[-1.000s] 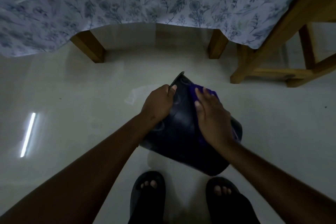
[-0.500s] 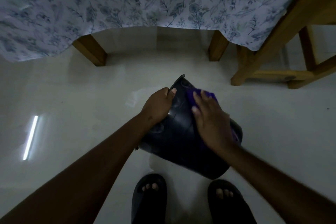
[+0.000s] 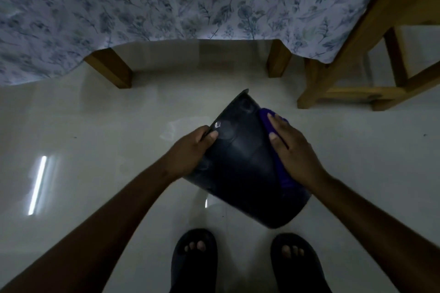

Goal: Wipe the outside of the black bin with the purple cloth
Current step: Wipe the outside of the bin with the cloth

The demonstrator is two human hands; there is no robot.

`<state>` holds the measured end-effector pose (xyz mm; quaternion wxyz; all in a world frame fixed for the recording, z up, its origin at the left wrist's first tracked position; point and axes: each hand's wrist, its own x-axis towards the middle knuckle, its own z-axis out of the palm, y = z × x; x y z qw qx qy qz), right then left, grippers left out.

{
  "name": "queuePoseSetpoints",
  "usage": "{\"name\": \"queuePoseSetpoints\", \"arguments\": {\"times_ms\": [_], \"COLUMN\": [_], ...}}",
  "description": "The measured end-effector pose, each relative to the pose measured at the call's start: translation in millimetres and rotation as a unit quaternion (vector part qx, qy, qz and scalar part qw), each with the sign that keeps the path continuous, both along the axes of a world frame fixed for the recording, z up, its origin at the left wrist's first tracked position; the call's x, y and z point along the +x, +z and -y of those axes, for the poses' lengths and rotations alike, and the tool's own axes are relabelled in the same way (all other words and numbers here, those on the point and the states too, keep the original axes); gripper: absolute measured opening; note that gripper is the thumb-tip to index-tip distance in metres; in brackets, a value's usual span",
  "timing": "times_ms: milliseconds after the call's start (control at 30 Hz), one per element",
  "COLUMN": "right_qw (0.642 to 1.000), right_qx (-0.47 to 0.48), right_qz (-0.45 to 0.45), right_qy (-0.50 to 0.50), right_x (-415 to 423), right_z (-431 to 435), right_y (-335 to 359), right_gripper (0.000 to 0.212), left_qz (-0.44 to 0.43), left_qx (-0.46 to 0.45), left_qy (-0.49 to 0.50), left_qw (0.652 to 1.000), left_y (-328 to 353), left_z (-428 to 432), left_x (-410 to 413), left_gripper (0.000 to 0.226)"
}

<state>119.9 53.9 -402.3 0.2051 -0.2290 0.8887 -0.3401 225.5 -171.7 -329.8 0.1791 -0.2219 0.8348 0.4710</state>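
Above a pale glossy floor (image 3: 107,126), a person's left hand (image 3: 190,152) closes around the rim of a black bin (image 3: 240,169), thumb lying on the outer wall and the other fingers curled out of sight over the edge. The right hand (image 3: 292,150) lies flat and nearly fully spread on the bin's right flank, palm down, pressing a purple cloth (image 3: 281,173) against the plastic; the cloth shows beyond the fingertips near the rim and runs as a strip under the palm toward the base. The bin is tipped steeply, its mouth turned away from the camera toward the table and its base nearest the feet; whether it touches the floor cannot be told in the dim light. A small square glint sits on the wall just beside the left thumb. Directly below the bin's base stand two feet in dark open-toed sandals (image 3: 194,259), toes visible. Two wooden table legs (image 3: 112,70) stand well beyond the bin, beneath the hanging edge of a white tablecloth (image 3: 166,0) printed with blue-grey leaves. At right stands the frame of a wooden chair (image 3: 352,59), its lower rail near the floor. A bright strip of reflected light (image 3: 37,185) marks the floor at left.
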Motion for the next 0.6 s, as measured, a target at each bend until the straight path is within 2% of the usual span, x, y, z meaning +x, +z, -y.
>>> {"name": "queuePoseSetpoints", "arguments": {"times_ms": [67,167,233,333,433,533,600], "right_qw": [1.0,0.989,0.969,0.95,0.962,0.988,0.994], "right_qx": [-0.006,0.064,0.089,0.089,0.098,0.087,0.085], "right_qz": [-0.004,-0.132,-0.205,-0.243,-0.211,-0.119,-0.07], "right_qy": [-0.019,0.027,0.102,0.174,0.143,0.035,0.004], "right_x": [7,61,88,90,69,30,19], "right_z": [2,4,0,-3,4,17,21], "right_y": [2,13,12,5,9,13,13], "right_gripper": [0.051,0.054,0.055,0.053,0.052,0.054,0.053], "left_qz": [-0.035,-0.062,-0.071,-0.074,-0.068,-0.065,-0.061], "left_qx": [-0.07,-0.116,-0.119,-0.094,-0.06,-0.078,-0.08], "left_qy": [0.026,0.009,-0.009,-0.019,-0.023,-0.03,-0.018], "left_qw": [0.997,0.991,0.99,0.993,0.996,0.994,0.995], "left_y": [-9,-14,-13,-13,-13,-12,-13], "left_z": [-3,-2,-3,-4,0,-1,-3], "left_x": [2,-15,-26,-29,-31,-36,-37], "left_gripper": [0.032,0.036,0.035,0.034,0.035,0.032,0.033]}}
